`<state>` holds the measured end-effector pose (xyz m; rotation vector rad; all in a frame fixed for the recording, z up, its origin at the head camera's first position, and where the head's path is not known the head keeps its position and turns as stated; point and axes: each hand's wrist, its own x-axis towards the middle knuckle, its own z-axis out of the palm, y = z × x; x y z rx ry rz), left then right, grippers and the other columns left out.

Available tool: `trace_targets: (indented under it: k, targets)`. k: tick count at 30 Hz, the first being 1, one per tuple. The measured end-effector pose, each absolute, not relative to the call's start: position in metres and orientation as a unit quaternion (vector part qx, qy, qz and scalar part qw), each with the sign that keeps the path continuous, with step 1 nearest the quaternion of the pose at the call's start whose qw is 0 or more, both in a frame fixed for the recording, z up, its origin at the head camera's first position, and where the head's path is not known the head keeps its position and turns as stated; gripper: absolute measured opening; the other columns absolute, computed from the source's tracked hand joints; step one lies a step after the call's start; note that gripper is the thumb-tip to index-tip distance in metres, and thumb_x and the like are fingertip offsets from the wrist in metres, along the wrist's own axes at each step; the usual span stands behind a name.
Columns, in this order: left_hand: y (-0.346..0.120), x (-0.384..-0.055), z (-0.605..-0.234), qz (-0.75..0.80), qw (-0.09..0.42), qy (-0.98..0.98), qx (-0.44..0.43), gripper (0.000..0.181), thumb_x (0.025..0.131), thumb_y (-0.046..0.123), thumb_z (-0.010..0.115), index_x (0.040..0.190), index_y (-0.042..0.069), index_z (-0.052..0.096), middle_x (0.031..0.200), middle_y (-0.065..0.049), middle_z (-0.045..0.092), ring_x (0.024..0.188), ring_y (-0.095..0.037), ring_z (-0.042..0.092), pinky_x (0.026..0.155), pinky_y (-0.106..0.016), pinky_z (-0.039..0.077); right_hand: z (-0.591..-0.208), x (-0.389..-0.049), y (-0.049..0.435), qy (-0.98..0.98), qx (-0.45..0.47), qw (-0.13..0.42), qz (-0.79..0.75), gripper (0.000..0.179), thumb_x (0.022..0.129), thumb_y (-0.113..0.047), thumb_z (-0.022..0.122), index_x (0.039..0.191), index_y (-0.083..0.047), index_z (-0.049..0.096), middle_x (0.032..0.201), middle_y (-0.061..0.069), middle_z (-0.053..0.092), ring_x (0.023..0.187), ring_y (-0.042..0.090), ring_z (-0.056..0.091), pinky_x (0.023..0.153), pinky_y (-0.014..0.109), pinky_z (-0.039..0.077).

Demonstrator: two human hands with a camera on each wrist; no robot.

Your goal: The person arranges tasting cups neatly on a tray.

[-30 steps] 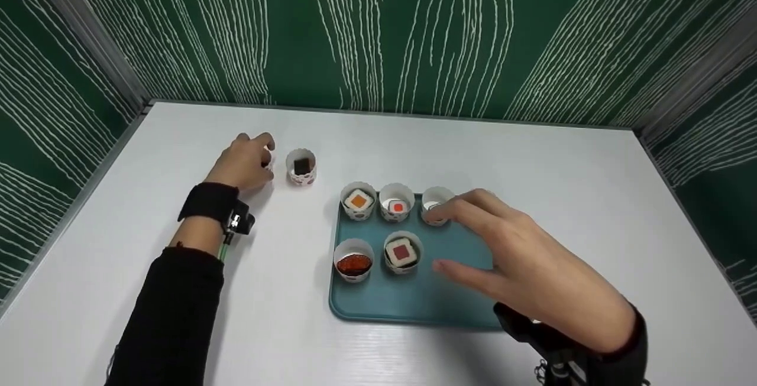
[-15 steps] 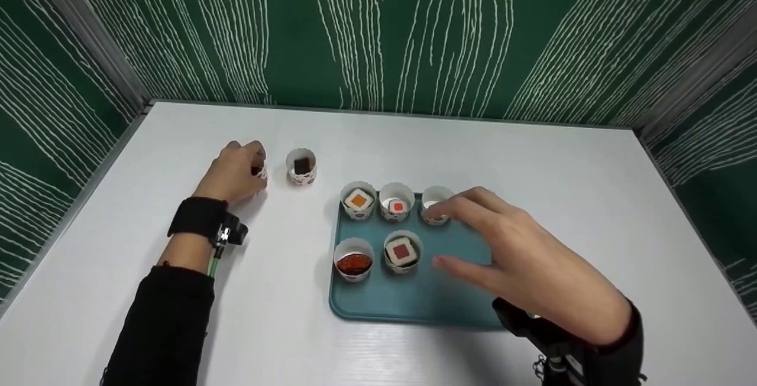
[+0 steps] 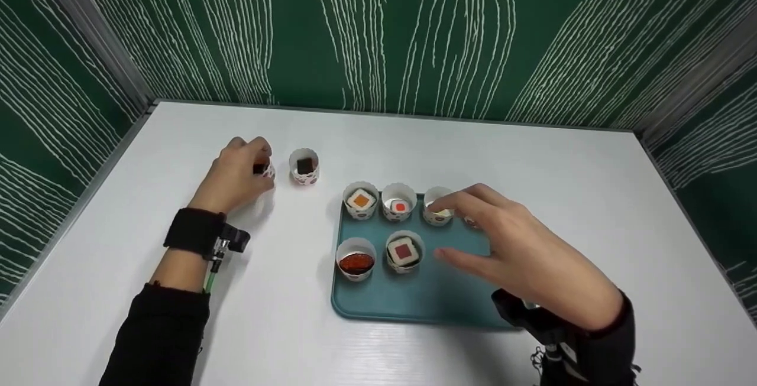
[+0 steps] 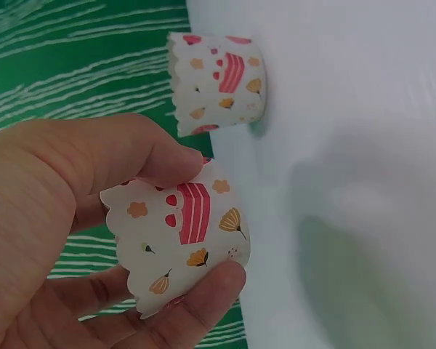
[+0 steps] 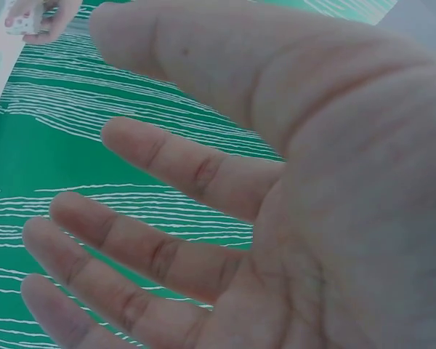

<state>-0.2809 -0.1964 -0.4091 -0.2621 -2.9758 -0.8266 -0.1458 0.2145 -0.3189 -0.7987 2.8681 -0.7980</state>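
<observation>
My left hand (image 3: 233, 176) grips a paper baking cup (image 4: 178, 251) between thumb and fingers, at the left of the table. The cup is white with pink cake slices and yellow flowers, and something dark shows inside it in the head view. Just to its right stands a second paper cup (image 3: 304, 167) with a dark piece in it. Over the right part of the teal tray (image 3: 408, 306), my right hand (image 3: 514, 244) hovers with fingers spread, holding nothing. Its fingertips overlap a paper cup (image 3: 438, 200) at the tray's back edge.
On the tray are cups with an orange-centred sushi piece (image 3: 361, 199), a small red-centred piece (image 3: 400, 207), a red-orange piece (image 3: 356, 263) and a dark-red-centred piece (image 3: 403, 252). Another cup (image 3: 470, 221) is mostly hidden behind the right hand. Green walls with white lines (image 3: 390, 37) surround the table.
My left hand has closed its fingers on the paper cup, drawing slightly left and then back a little to the right. The right hand has stayed nearly still, fingers spread.
</observation>
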Motion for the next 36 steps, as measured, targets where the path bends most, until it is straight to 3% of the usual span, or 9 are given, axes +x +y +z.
trace_targets:
  k: [8, 24, 31, 36]
  targets:
    - [-0.175, -0.267, -0.395, -0.276, 0.060, -0.951, -0.125, 0.044, 0.087, 0.005, 0.080, 0.129, 0.004, 0.064, 0.121, -0.026, 0.060, 0.110, -0.041, 0.063, 0.101, -0.061, 0.052, -0.322, -0.151, 0.218, 0.927, -0.263, 0.027, -0.266, 0.050, 0.097, -0.025, 0.082, 0.143, -0.022, 0.064, 0.134, -0.003, 0.066, 0.116, 0.017, 0.067, 0.097, 0.045, 0.059]
    - [-0.122, -0.235, -0.371, -0.283, 0.145, -0.921, -0.226, 0.045, 0.089, 0.008, 0.080, 0.131, 0.006, 0.062, 0.112, -0.015, 0.065, 0.105, -0.030, 0.065, 0.093, -0.048, 0.057, -0.327, -0.161, 0.220, 0.929, -0.252, 0.028, -0.270, 0.047, 0.097, -0.028, 0.082, 0.141, -0.021, 0.066, 0.136, -0.003, 0.066, 0.117, 0.018, 0.067, 0.097, 0.046, 0.059]
    - [-0.100, -0.223, -0.362, -0.292, 0.156, -0.909, -0.252, 0.055, 0.089, 0.010, 0.082, 0.138, 0.005, 0.058, 0.118, -0.014, 0.065, 0.105, -0.027, 0.067, 0.097, -0.043, 0.059, -0.328, -0.165, 0.221, 0.930, -0.239, 0.035, -0.277, 0.047, 0.099, -0.029, 0.079, 0.143, -0.021, 0.065, 0.134, -0.002, 0.066, 0.117, 0.021, 0.066, 0.097, 0.048, 0.058]
    - [-0.085, -0.216, -0.359, -0.302, 0.153, -0.901, -0.273, 0.055, 0.089, 0.013, 0.083, 0.137, 0.006, 0.059, 0.120, -0.012, 0.066, 0.107, -0.026, 0.068, 0.101, -0.047, 0.056, -0.330, -0.169, 0.220, 0.932, -0.235, 0.035, -0.274, 0.049, 0.099, -0.028, 0.079, 0.145, -0.019, 0.063, 0.134, 0.002, 0.066, 0.115, 0.023, 0.066, 0.097, 0.049, 0.058]
